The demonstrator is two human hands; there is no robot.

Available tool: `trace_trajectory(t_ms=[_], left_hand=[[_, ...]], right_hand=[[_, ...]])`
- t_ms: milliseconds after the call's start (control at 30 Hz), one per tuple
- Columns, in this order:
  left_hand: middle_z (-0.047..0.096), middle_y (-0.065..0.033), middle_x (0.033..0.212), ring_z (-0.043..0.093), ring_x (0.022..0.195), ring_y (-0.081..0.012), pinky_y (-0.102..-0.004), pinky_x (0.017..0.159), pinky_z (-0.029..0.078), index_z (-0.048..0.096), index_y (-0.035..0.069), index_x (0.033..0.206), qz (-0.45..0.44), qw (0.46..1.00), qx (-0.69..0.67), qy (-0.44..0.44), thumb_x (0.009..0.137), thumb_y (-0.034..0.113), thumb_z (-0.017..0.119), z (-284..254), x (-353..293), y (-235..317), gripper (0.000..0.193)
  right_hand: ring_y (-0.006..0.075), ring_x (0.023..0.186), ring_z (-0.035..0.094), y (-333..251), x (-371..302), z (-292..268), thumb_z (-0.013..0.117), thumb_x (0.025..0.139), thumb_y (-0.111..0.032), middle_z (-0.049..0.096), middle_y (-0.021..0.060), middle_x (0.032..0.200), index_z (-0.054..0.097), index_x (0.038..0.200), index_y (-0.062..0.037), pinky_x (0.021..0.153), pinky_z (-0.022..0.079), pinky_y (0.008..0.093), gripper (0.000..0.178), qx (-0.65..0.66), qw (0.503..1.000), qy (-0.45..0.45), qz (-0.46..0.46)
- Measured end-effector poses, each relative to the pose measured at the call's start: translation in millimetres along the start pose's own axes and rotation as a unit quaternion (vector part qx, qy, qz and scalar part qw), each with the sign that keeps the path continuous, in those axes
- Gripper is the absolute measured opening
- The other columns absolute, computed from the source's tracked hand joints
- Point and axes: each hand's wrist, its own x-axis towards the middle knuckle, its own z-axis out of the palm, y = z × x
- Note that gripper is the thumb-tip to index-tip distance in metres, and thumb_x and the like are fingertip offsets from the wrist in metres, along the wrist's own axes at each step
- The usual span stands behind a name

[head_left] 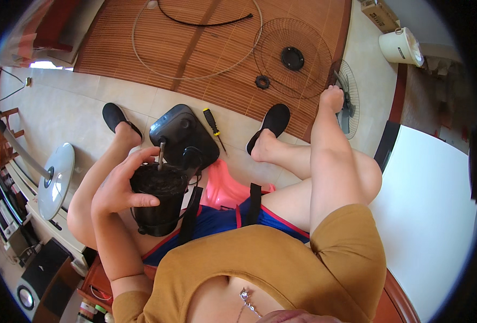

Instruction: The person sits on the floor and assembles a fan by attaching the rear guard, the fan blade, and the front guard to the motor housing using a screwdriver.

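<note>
My left hand [121,185] grips the top of a black fan motor housing [160,207], thumb and fingers spread around its rim. A metal shaft [161,156] sticks up from it, near my fingertips. The motor sits between my thighs, with the black fan base [182,129] lying just beyond it. At the far right, my right arm stretches out and my right hand [332,98] is closed on grey fan blades [346,110]. Behind the blades stands a round wire grille [352,81]. The exact grip of my right fingers is partly hidden.
A yellow-black screwdriver [212,124] lies beside the base. On the brown mat are another wire grille [270,46], a black ring nut [262,82] and a large thin hoop [136,43]. Pink plastic [222,180] lies under the base. A white bucket [399,47] stands far right.
</note>
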Motion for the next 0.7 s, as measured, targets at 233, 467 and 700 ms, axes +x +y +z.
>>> trace_trajectory(t_ms=[233,467,700], left_hand=[[0.047,-0.0133,0.125,0.047,0.115,-0.0233,-0.0371,0.099,0.035,0.035,-0.006,0.133,-0.042,0.996,0.008,-0.078,0.055,0.050,0.084,-11.2,6.3,-2.7,0.107],[0.042,-0.0193,0.132,0.043,0.123,-0.0275,-0.0381,0.101,0.034,0.031,-0.009,0.134,-0.050,0.993,-0.013,-0.108,0.055,0.050,0.084,-10.6,14.3,3.5,0.112],[0.044,-0.0165,0.131,0.045,0.118,-0.0257,-0.0364,0.100,0.033,0.028,-0.009,0.137,-0.071,0.989,-0.112,-0.071,0.054,0.049,0.085,-1.9,10.0,3.1,0.116]], right_hand=[[0.0234,0.117,0.050,-31.6,-22.9,-4.8,0.054,0.087,-0.033,0.055,0.0068,0.122,0.056,0.120,-0.0111,0.095,0.036,0.0477,0.039,-0.115,0.977,-0.161,0.072],[0.0237,0.137,0.024,-62.5,-62.5,2.0,0.059,0.079,-0.031,0.026,0.0093,0.149,0.033,0.140,-0.0061,0.108,0.017,0.0532,0.071,-0.086,0.972,-0.058,-0.208],[0.0298,0.124,0.043,-77.0,-100.5,27.4,0.059,0.083,-0.041,0.046,0.0123,0.133,0.050,0.125,-0.0107,0.101,0.033,0.0502,0.052,-0.032,0.870,-0.361,-0.334]])
